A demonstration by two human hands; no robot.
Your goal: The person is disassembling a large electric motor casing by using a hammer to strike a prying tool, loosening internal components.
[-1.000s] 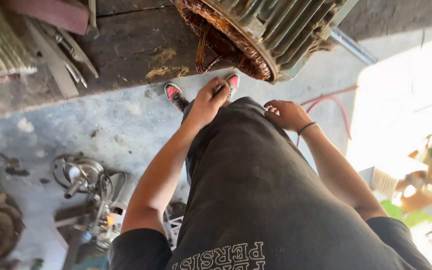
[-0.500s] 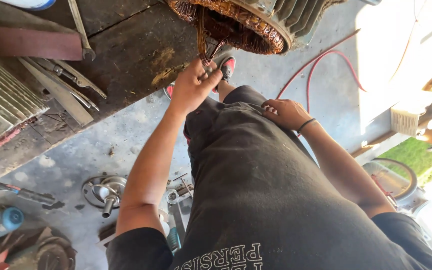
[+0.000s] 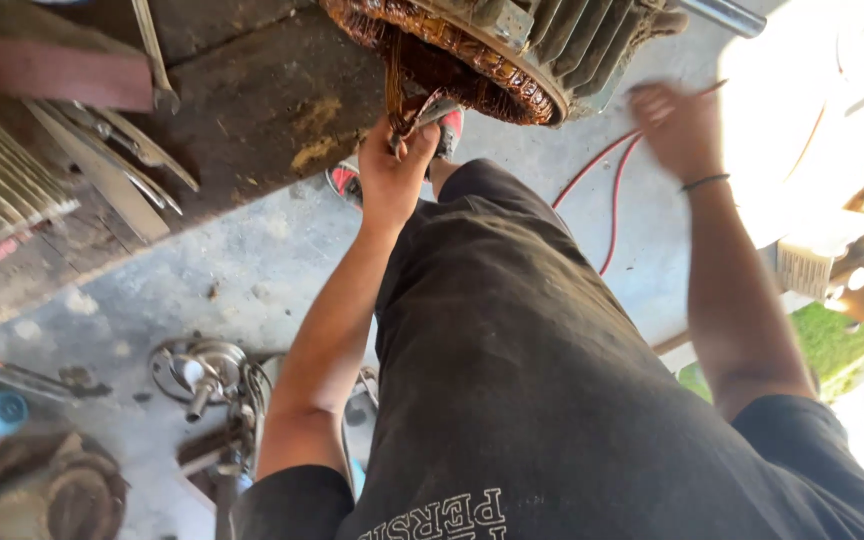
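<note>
The left hand [image 3: 392,175] is closed on a bundle of copper wires [image 3: 395,85] hanging from the open end of one electric motor [image 3: 512,50], which lies on the edge of a dark workbench [image 3: 252,110]. The right hand [image 3: 677,125] is raised beside the motor's ribbed casing, blurred, fingers spread and holding nothing; a dark band circles its wrist. Two red shoes [image 3: 347,183] show on the concrete floor [image 3: 172,290] below. One red hose [image 3: 612,185] curls there, and metal parts [image 3: 207,375] lie lower left.
</note>
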